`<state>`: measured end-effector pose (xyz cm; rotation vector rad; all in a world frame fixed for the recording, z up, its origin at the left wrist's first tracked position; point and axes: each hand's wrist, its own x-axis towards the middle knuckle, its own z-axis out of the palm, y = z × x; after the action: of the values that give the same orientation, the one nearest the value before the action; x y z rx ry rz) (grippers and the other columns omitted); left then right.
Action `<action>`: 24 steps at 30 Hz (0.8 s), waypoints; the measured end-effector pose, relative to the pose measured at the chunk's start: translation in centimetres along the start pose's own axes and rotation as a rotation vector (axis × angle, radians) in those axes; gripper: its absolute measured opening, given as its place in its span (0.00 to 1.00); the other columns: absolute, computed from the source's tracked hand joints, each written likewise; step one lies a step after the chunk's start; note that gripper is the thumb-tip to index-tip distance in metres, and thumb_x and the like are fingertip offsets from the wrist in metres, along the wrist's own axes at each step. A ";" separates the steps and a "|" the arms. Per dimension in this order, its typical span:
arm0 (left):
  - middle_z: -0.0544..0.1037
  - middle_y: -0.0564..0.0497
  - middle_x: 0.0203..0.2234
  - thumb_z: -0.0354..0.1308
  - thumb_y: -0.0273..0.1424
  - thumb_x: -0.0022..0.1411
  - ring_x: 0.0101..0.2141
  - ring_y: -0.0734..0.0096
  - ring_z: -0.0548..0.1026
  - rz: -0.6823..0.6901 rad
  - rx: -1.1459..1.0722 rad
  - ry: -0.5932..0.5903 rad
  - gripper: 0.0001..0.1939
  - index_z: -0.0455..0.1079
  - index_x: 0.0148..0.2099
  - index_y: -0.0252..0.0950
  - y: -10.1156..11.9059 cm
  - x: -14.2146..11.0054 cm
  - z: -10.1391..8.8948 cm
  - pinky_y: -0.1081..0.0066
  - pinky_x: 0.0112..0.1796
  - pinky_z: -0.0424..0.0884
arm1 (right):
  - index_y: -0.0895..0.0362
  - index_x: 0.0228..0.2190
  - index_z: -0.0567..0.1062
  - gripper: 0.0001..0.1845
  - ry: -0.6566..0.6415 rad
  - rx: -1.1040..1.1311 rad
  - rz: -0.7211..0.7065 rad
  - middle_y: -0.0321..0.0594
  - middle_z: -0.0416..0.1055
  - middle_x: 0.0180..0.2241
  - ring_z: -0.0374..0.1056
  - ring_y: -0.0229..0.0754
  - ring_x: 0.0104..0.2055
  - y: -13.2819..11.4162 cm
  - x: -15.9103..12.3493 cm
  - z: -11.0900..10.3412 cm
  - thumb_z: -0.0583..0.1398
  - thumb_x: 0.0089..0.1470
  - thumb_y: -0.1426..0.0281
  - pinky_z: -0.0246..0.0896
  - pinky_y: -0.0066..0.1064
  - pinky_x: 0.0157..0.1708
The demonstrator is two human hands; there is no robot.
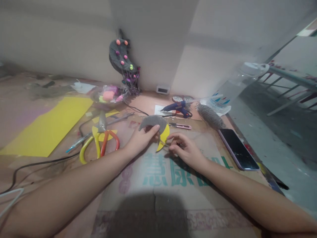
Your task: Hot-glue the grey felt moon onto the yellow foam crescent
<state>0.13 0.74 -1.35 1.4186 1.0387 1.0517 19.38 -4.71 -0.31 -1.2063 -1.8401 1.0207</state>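
Grey-wrapped crescent [155, 121], smooth yellow end [164, 134], in left hand [143, 138].

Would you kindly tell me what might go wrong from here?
The left hand, gripping the grey-and-yellow crescent, might bend it. The blue glue gun beyond the right hand, if hot, could burn fingers. The smartphone lies near the edge of the table; the right forearm might nudge it off.
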 end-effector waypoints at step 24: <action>0.75 0.52 0.23 0.54 0.46 0.60 0.28 0.68 0.74 0.002 0.078 -0.081 0.18 0.70 0.31 0.35 0.0 -0.2 0.0 0.69 0.35 0.69 | 0.55 0.35 0.78 0.09 0.108 -0.295 -0.053 0.39 0.79 0.32 0.71 0.39 0.30 0.4 0.6 0.4 0.59 0.56 0.64 0.63 0.29 0.32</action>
<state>0.13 0.58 -1.39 1.5135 1.0289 0.9559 18.96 -4.16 -0.77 -1.3463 -1.9729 0.6567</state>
